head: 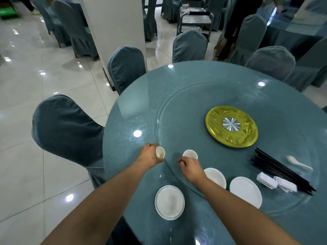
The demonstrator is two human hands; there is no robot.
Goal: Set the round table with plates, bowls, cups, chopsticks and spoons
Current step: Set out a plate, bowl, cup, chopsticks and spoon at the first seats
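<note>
My left hand grips a small white cup at the left rim of the glass turntable. Just behind a white bowl, my right hand hovers with loosely curled fingers, holding nothing. One white plate lies on the round blue table near the front edge. Two more white plates sit on the turntable. Black chopsticks lie bundled to the right, beside a white spoon.
A gold disc with a metal hub marks the turntable's centre. White folded napkins lie by the chopsticks. Blue-covered chairs ring the table. A metal cart and a white pillar stand behind.
</note>
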